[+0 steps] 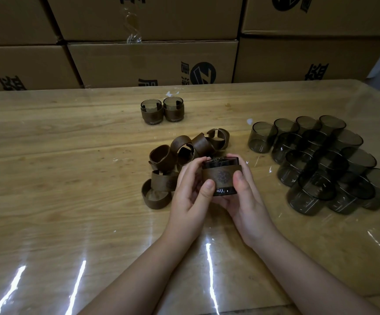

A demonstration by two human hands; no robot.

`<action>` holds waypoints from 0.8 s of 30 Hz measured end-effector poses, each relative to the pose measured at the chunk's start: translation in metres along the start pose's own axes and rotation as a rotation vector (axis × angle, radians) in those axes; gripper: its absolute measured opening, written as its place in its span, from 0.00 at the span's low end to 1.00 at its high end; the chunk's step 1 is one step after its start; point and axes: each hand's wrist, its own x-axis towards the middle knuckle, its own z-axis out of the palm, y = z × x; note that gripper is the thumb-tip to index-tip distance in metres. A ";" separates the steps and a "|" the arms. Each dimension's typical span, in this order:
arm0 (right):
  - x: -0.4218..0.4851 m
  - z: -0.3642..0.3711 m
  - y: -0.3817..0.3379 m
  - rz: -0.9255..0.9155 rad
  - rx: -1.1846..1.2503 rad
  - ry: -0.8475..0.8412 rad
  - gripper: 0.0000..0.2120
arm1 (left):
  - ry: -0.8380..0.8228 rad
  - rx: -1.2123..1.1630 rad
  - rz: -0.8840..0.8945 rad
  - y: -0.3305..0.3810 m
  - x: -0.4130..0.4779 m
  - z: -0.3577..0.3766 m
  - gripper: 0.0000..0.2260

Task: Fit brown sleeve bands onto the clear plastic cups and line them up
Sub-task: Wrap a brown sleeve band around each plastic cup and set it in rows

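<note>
In the head view, you hold one cup [226, 190] between both hands, just above the table [59, 178]. Your left hand [189, 192] curls round its left side, with the thumb pressed on the lower front edge of the brown sleeve band [222, 176] and the fingers wrapped behind the rim. Your right hand [245, 201] grips the right side the same way, thumb on the band's front and fingers behind. The band sits round the middle of the cup, with a dark strip of cup showing above it and another below. A printed emblem on the band faces you between your thumbs.

Just left of your left hand and beyond its fingers lies a heap of loose bands [164, 158], some on edge and some flat, touching one another. Farther beyond both hands, two finished cups [152, 113] stand upright side by side, each with a band round its lower part. Off to the right of your right hand, a cluster of bare cups [320, 164] stands in close rows. Beyond everything, cardboard boxes [152, 62] are stacked along the table's far edge.
</note>
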 end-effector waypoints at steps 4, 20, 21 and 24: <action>0.000 0.001 0.001 0.012 0.015 0.011 0.30 | 0.002 0.007 -0.001 -0.002 0.000 -0.001 0.15; 0.006 -0.001 -0.001 0.122 0.204 0.042 0.40 | -0.122 -0.011 -0.122 -0.013 0.000 0.003 0.33; 0.006 -0.002 -0.002 0.131 0.210 0.048 0.40 | -0.129 0.022 -0.119 -0.013 0.000 0.004 0.34; 0.006 -0.004 0.000 0.128 0.207 0.049 0.39 | -0.145 0.084 -0.115 -0.014 0.000 0.005 0.36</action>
